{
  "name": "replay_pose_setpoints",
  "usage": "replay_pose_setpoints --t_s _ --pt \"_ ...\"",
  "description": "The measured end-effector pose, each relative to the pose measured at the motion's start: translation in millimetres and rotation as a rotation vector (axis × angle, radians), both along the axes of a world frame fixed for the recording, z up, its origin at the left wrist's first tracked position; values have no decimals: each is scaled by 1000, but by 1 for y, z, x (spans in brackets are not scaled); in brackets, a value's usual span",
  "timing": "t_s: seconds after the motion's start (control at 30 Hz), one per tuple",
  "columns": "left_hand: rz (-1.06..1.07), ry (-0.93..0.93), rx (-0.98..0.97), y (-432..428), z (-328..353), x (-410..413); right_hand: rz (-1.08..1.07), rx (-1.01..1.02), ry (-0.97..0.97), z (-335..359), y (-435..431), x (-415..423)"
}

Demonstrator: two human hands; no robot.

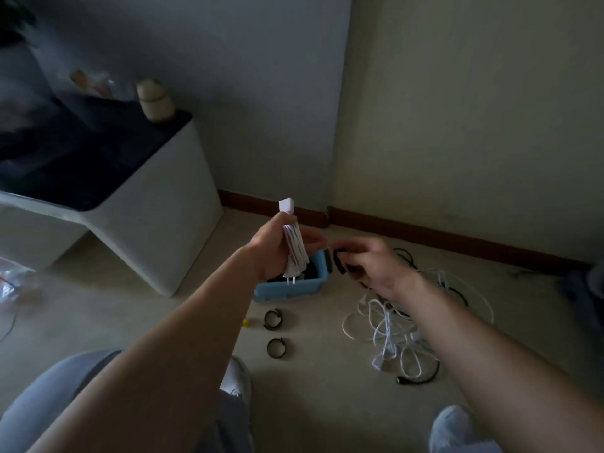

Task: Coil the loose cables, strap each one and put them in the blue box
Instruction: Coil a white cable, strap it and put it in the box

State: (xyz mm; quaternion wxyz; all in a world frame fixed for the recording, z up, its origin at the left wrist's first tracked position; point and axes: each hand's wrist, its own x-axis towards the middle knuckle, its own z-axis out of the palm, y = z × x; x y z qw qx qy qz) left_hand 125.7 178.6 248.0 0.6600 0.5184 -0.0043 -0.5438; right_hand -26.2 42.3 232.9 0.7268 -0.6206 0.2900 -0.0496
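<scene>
Beige carpet (310, 403) runs to a brown baseboard (441, 238). The blue box (284, 287) sits near the wall corner, with free floor between it and the white cabinet (157, 207) at 9 o'clock. The left hand (271, 246) is clenched round a coiled white cable (295, 248), held upright above the box, its plug prongs pointing down over the near rim. At 3 o'clock of the coil the right hand (372, 264) pinches a black strap (339, 261), close to the coil; whether they touch I cannot tell. Loose cables (389, 325) lie tangled at 4 o'clock of the box, and two more straps (273, 319) at 6 o'clock.
</scene>
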Motion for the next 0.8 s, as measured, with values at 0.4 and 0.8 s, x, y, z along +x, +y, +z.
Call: replay_pose_setpoints --t_s 0.4,0.8 --pt "-82 -108 -200 -20 103 -59 -14 180 -296 137 -10 -64" --pt "-67 -84 -469 -50 106 -82 -93 461 -552 127 -24 -73"
